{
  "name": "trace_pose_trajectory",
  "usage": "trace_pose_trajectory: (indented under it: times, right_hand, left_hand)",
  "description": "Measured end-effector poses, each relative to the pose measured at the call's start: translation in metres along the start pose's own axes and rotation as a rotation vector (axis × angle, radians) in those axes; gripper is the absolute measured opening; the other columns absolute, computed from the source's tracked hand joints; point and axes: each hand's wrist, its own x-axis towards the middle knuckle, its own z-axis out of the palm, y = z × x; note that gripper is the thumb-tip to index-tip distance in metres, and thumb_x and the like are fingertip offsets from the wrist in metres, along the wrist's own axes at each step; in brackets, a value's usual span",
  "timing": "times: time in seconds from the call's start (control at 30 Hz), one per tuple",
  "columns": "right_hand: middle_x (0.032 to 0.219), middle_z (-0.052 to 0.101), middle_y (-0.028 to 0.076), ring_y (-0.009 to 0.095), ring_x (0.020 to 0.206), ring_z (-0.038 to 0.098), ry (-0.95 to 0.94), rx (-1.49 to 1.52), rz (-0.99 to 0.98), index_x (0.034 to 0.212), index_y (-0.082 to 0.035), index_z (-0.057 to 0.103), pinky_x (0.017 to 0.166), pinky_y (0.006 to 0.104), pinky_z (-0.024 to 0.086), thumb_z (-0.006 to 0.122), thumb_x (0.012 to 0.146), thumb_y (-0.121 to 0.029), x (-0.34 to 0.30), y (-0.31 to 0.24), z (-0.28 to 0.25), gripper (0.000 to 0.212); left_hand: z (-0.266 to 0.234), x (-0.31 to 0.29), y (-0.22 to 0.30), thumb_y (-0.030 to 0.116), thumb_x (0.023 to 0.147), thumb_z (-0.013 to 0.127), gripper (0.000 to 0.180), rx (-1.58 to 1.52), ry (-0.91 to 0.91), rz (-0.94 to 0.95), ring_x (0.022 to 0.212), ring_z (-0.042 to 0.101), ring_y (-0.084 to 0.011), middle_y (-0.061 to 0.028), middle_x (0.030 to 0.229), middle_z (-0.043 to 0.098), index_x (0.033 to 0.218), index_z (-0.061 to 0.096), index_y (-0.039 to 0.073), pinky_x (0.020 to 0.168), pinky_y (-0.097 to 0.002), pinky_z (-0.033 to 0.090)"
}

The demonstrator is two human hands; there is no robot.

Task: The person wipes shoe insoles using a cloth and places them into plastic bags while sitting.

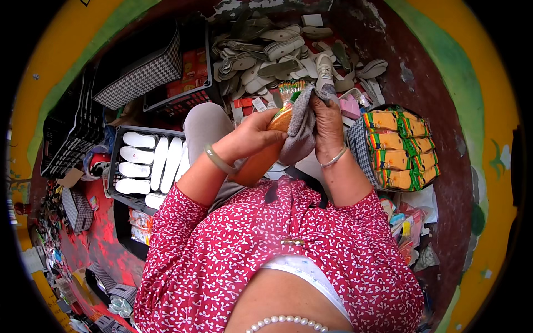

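In front of my chest, my left hand (256, 135) grips an orange insole (256, 165) with a green and yellow edge near its far end. The near end of the insole slants down toward my lap. My right hand (328, 125) is closed on a grey cloth (300, 125), which hangs against the insole's right side and hides part of it. Just beyond my hands is a bundle with coloured stripes (291, 87); whether it touches the insole I cannot tell.
A loose pile of whitish-grey insoles (280, 50) covers the floor ahead. At right, a houndstooth basket (358, 139) holds packed orange insoles (388, 140). White insoles (133, 170) fill a dark crate (117, 145) at left. Farther back stand a houndstooth bin (147, 72) and a black crate (175, 101).
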Motion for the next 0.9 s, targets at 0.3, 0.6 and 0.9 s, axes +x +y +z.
trace_pose_trajectory:
  times: [0.3, 0.6, 0.9]
  right_hand:
    - [0.087, 0.066, 0.006, 0.014, 0.077, 0.063, -0.204, -0.105, 0.122, 0.095, 0.0, 0.064, 0.072, 0.0257, 0.052, 0.065, 0.074, 0.004, -0.008, -0.013, 0.012, 0.021]
    - [0.083, 0.066, 0.006, 0.014, 0.073, 0.063, 0.017, -0.017, -0.054, 0.09, 0.0, 0.065, 0.068, 0.0253, 0.052, 0.066, 0.079, -0.002, -0.007, -0.001, 0.021, 0.012]
    - [0.084, 0.066, 0.006, 0.015, 0.072, 0.062, 0.265, -0.092, -0.212, 0.093, -0.002, 0.065, 0.068, 0.0265, 0.051, 0.068, 0.08, -0.012, 0.012, -0.015, 0.003, 0.016]
  left_hand:
    - [-0.001, -0.004, 0.009, 0.002, 0.086, 0.055, 0.036, 0.022, -0.044, 0.011, 0.097, 0.052, -0.008, -0.0017, 0.105, 0.057, 0.121, 0.047, -0.001, 0.086, -0.0243, 0.044]
    - [-0.001, -0.004, 0.016, -0.001, 0.085, 0.054, 0.033, 0.055, -0.016, 0.023, 0.096, 0.053, -0.0089, -0.0019, 0.104, 0.058, 0.118, 0.049, -0.001, 0.085, -0.0256, 0.045]
    - [-0.01, -0.01, 0.005, 0.001, 0.083, 0.058, 0.04, -0.094, -0.027, -0.067, 0.097, 0.058, -0.0132, -0.0065, 0.108, 0.06, 0.121, 0.047, -0.003, 0.087, -0.0274, 0.045]
